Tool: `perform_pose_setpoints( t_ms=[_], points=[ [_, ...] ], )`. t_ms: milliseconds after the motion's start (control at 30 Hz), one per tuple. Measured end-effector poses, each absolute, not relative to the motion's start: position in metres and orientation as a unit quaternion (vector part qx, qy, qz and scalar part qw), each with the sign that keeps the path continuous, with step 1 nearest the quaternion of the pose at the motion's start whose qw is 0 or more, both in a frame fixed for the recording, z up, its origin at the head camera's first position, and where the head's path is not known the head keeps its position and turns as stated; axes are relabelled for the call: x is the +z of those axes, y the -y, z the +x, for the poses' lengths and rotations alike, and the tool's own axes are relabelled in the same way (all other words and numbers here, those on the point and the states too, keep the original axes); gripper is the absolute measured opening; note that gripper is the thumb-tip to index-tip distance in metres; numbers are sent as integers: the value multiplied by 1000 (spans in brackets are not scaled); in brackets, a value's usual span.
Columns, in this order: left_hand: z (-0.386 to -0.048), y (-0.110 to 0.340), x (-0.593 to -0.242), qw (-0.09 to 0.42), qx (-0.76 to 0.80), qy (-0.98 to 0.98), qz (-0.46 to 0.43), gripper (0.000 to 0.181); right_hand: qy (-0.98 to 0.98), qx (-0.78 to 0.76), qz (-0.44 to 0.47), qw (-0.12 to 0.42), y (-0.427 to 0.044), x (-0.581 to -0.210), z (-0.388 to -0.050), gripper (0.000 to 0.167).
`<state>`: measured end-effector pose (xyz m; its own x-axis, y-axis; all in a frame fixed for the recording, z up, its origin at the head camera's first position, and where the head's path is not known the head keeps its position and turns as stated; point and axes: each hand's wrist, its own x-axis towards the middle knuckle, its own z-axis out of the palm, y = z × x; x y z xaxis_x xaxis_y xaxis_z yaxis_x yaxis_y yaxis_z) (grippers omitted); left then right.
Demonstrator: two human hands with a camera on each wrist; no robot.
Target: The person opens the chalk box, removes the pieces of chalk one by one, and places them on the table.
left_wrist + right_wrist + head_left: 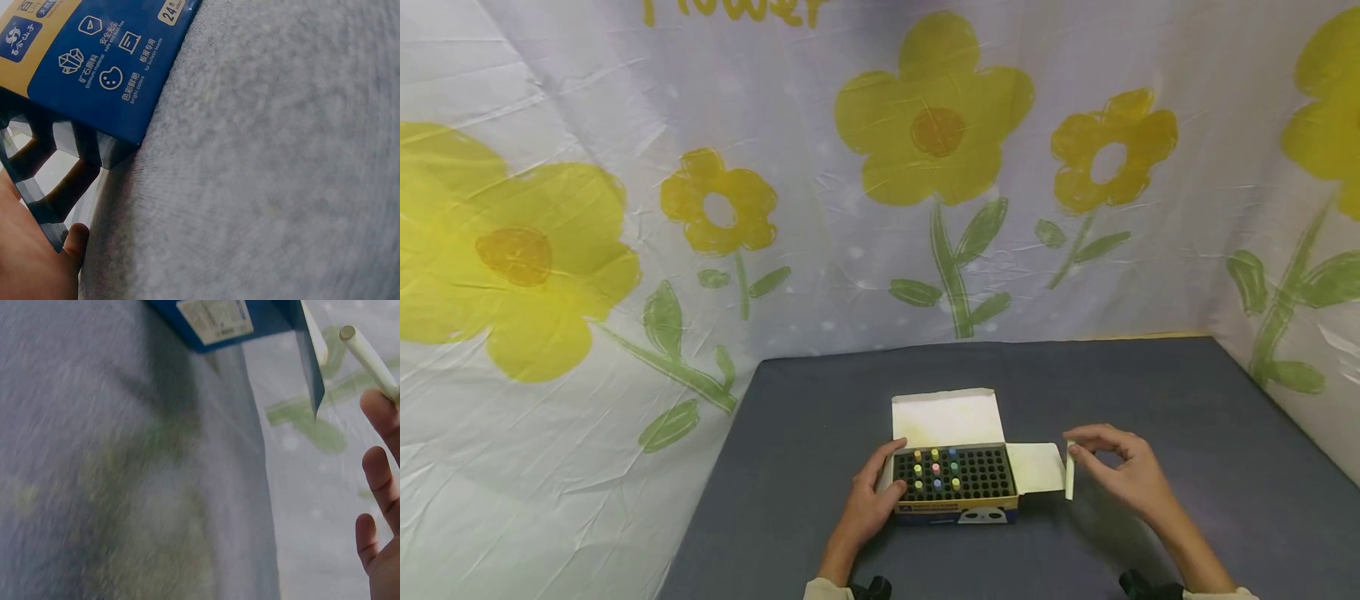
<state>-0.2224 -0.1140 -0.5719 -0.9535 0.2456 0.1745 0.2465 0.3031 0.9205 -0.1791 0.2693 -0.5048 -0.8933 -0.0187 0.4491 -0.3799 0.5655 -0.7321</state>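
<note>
An open blue and yellow box [925,517] [94,81] [269,319] holds a black tray of round holes. Several coloured chalk sticks stand in the tray's left part; its right-hand holes look vacant. At the box's left end, my left hand [867,504] [31,256] grips it, thumb at the front corner and a finger at the back. Pinched by its top between thumb and fingertip of my right hand [1131,475] [384,481], a pale chalk stick [1070,477] [370,357] hangs nearly upright just right of the box's side flap [1036,468].
The box's white lid [947,419] is folded up at the back, and its side flap sticks out to the right. Under the box lies a dark grey cloth [805,433]. A flower-printed sheet [827,292] rises behind the table and at both sides.
</note>
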Motion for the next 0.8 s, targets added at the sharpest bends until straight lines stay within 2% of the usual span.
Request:
perform_pose_setpoints(
  t_ms=[200, 467, 633, 800],
  points=[
    [-222, 113, -572, 5, -573, 808, -141, 61, 874, 450, 103, 152, -286, -511, -170, 16],
    [-223, 112, -573, 9, -568, 812, -135, 62, 880, 461, 106, 37, -301, -526, -170, 16],
    [-224, 112, -574, 9, -568, 811, -137, 62, 876, 459, 136, 49, -299, -540, -174, 8],
    [-223, 112, -574, 2, -576, 806, -137, 61, 860, 477, 172, 60, -298, -553, -178, 9]
  ],
)
